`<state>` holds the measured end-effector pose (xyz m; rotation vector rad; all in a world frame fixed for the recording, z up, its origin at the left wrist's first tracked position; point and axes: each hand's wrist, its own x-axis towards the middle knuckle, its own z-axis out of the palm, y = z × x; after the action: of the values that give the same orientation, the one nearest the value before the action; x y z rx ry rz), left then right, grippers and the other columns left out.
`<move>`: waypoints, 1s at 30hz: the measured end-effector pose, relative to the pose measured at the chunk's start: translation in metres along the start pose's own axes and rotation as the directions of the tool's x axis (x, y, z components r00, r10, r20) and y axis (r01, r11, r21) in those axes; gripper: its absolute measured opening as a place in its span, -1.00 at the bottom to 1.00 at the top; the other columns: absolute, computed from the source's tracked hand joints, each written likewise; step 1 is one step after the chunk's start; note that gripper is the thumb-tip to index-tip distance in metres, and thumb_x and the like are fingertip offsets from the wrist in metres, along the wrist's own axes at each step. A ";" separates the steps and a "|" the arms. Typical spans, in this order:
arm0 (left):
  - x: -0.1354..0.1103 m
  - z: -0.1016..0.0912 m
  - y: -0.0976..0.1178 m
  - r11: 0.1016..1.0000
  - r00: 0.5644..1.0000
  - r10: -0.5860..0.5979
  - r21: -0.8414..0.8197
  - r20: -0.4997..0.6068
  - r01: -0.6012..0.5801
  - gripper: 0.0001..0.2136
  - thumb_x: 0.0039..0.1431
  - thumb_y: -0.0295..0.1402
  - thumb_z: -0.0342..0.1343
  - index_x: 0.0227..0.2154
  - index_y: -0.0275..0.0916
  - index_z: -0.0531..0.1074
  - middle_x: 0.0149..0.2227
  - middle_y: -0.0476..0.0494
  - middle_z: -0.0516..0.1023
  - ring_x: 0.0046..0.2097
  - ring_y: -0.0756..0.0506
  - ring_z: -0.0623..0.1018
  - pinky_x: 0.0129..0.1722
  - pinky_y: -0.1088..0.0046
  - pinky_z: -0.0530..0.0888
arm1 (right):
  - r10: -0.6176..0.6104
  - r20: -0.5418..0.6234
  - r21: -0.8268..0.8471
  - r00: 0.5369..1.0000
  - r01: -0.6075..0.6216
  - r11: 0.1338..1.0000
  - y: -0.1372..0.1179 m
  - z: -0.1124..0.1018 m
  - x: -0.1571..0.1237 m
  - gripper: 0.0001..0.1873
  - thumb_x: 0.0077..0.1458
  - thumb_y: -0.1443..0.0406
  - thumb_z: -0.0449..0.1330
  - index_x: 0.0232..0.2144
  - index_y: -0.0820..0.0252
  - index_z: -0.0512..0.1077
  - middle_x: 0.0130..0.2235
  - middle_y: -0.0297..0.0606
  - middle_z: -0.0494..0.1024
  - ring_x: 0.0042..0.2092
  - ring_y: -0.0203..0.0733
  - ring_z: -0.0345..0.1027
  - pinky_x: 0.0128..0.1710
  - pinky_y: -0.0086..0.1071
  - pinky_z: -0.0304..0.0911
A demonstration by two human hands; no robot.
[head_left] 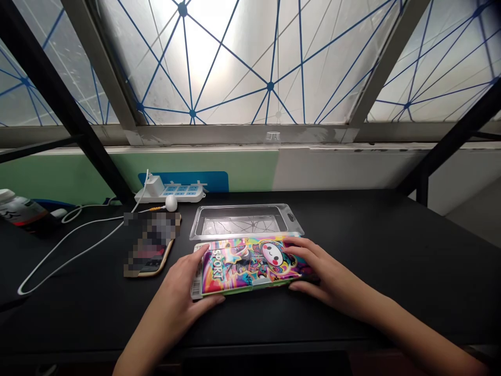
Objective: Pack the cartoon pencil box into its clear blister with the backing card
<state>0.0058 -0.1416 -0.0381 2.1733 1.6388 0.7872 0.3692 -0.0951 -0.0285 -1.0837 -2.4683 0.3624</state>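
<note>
**Left hand** (177,286): spread wide over the left end of the flat printed case (250,265), thumb on the far edge, fingers round the near edge; closed on the case in a broad grip.

**Right hand** (319,274): partly open, fingers laid across the top of the case's right end, thumb against the near edge; hold on the case.

**Case:** flat on the desk, between both hands. Rainbow print, cartoon figure with a round white face, white "SPORT" lettering toward the left end. Barcode strip (197,271) along the left edge.

**Clear plastic blister shell** (246,222): just beyond the case, hollow side visible, hang tab at the right corner.

**Smartphone** (151,246): left of the case, near the left hand; gold edge, screen pixelated.

**White cable** (74,252): looped across the desk, left of the phone.

**White round earbud** (171,202): beyond the phone, on a thin lead with a gold plug.

**White power strip** (170,193): farther back, against the wall, charger plugged in.

**White-capped bottle** (21,211): far left, cut off by the frame.

**Black desk** (391,250): beneath all of the above.

**Backdrop:** green and white wall (344,167); small clear cup (273,138) on the sill; frosted window (242,62) crossed by blue lines.
</note>
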 end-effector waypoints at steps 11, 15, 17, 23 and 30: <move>-0.002 0.003 -0.004 0.997 0.999 -0.043 -0.062 0.015 0.044 -0.07 0.15 -0.21 0.32 0.43 0.13 -0.18 0.29 -0.24 0.34 0.31 -0.34 0.38 0.23 -0.01 0.37 | 0.115 0.020 0.125 0.993 -0.117 0.985 0.001 -0.040 0.035 -0.66 0.30 0.01 0.14 -0.18 0.09 0.55 -0.21 -0.22 0.66 -0.22 -0.07 0.54 -0.23 -0.25 0.41; -0.002 0.001 -0.002 0.997 0.997 -0.059 -0.054 0.044 0.062 0.02 0.15 -0.23 0.30 0.44 0.19 -0.34 0.28 -0.19 0.40 0.31 -0.35 0.39 0.22 -0.05 0.37 | 0.323 -0.257 0.236 0.911 -0.265 0.935 0.008 -0.030 0.049 -0.62 0.24 -0.06 0.18 -0.30 0.11 0.48 -0.51 -0.37 0.49 -0.50 -0.21 0.33 -0.52 -0.35 0.22; -0.002 0.000 0.000 0.995 0.996 -0.080 -0.047 0.050 0.082 0.03 0.16 -0.20 0.29 0.43 0.22 -0.39 0.29 -0.14 0.41 0.31 -0.35 0.39 0.21 -0.06 0.38 | 0.369 -0.331 0.272 0.869 -0.286 0.919 0.011 -0.023 0.050 -0.63 0.20 -0.06 0.22 -0.24 0.11 0.46 -0.50 -0.37 0.49 -0.49 -0.20 0.35 -0.53 -0.34 0.23; -0.002 -0.001 0.001 0.993 0.992 -0.108 -0.040 0.069 0.111 0.02 0.16 -0.14 0.28 0.44 0.20 -0.39 0.30 -0.15 0.40 0.32 -0.34 0.38 0.21 -0.05 0.37 | 0.269 -0.418 0.148 0.868 -0.227 0.963 0.010 -0.023 0.030 -0.74 0.25 0.08 0.21 -0.12 0.06 0.49 -0.27 -0.24 0.60 -0.29 -0.11 0.49 -0.41 -0.31 0.40; -0.002 -0.002 0.000 0.994 0.994 -0.098 -0.045 0.039 0.099 -0.10 0.19 -0.04 0.23 0.45 0.04 -0.18 0.31 -0.25 0.38 0.33 -0.35 0.37 0.22 -0.01 0.39 | 0.132 -0.235 0.170 0.963 -0.093 0.981 0.013 -0.023 -0.008 -0.68 0.36 0.11 0.08 0.06 -0.03 0.46 0.00 -0.20 0.62 0.00 -0.03 0.53 -0.03 -0.21 0.46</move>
<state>0.0043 -0.1439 -0.0374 2.0461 1.6782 0.7458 0.3929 -0.0907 -0.0160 -1.1320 -2.1288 0.4233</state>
